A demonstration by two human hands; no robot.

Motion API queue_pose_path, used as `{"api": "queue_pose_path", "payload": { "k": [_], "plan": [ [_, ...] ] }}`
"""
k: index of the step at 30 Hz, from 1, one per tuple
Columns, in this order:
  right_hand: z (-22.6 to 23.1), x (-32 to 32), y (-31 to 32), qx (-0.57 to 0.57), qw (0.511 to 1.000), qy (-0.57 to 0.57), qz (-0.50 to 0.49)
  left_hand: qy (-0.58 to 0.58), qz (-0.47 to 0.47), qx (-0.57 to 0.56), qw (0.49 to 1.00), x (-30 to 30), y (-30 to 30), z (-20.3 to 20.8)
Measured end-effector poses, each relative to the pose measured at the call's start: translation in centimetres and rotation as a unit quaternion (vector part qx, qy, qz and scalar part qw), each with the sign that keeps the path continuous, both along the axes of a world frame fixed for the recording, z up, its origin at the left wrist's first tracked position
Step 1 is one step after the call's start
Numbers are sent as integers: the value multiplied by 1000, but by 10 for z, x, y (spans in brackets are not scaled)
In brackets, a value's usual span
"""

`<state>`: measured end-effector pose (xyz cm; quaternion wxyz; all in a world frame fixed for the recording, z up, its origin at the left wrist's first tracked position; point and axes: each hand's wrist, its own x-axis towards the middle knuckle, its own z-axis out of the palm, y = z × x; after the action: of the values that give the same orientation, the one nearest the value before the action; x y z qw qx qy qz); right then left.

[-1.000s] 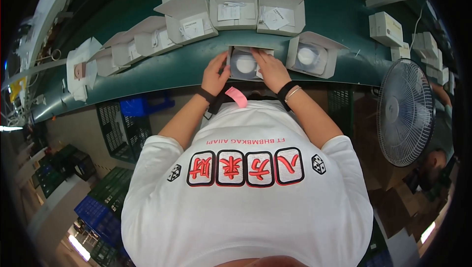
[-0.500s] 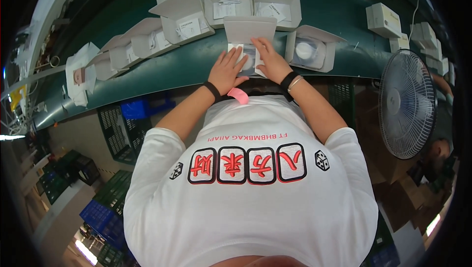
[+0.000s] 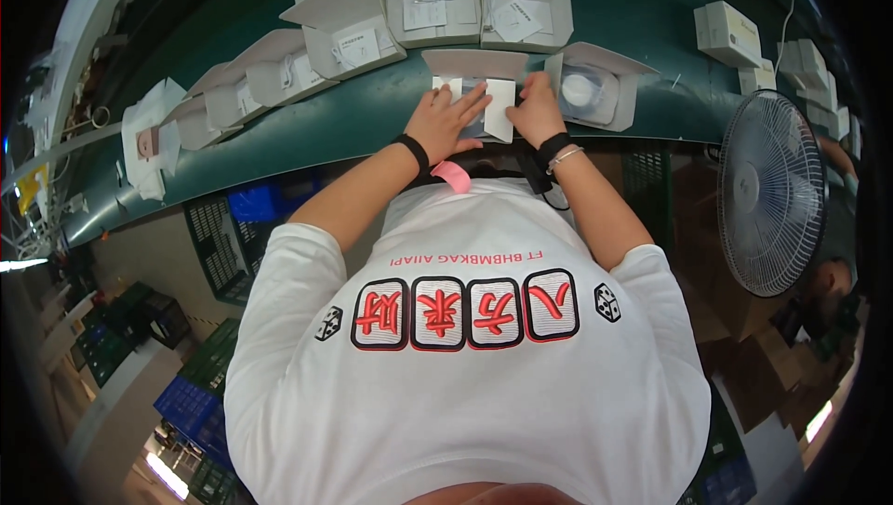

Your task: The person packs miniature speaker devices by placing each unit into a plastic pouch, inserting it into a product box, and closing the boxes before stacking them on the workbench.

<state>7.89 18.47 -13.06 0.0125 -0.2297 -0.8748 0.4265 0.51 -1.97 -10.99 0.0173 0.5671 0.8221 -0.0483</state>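
A small white carton [image 3: 474, 63] sits before me at the table's front edge, its lid raised at the back. My left hand [image 3: 442, 122] lies over its left side with fingers stretched across the opening, touching the inner flaps. To the right, a white side flap [image 3: 500, 107] stands folded partly inward. My right hand [image 3: 537, 114] is beside that flap, fingers curled together and thumb near its edge; what they pinch, if anything, is hidden. Beneath my left fingers the carton's contents are mostly covered. Just right stands another open carton [image 3: 621, 107] with a round white item [image 3: 579, 89] in clear wrapping.
Several open white cartons [image 3: 437, 17] with leaflets and cables line the back and left of the green table [image 3: 633, 12]. Closed boxes [image 3: 728, 35] stand at the far right, near a black fan [image 3: 772, 193]. Crates [image 3: 191, 407] are stacked on the floor at left.
My right hand has moved right, off the carton's opening to its right side, and its fingers have curled. The carton's lid has tilted further back. My left hand has shifted slightly right.
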Motion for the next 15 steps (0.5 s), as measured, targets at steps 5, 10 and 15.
{"api": "queue_pose_path", "payload": {
  "k": [5,10,15],
  "plan": [
    [37,-12,25,-587,806,23,-77,20,8,-21,1000,1,-3,-3],
    [49,-23,25,-556,828,-27,-69,20,12,-36,999,4,-1,-1],
    [25,10,12,-402,914,47,21,2,2,20,1000,0,-1,-9]
  ]
}}
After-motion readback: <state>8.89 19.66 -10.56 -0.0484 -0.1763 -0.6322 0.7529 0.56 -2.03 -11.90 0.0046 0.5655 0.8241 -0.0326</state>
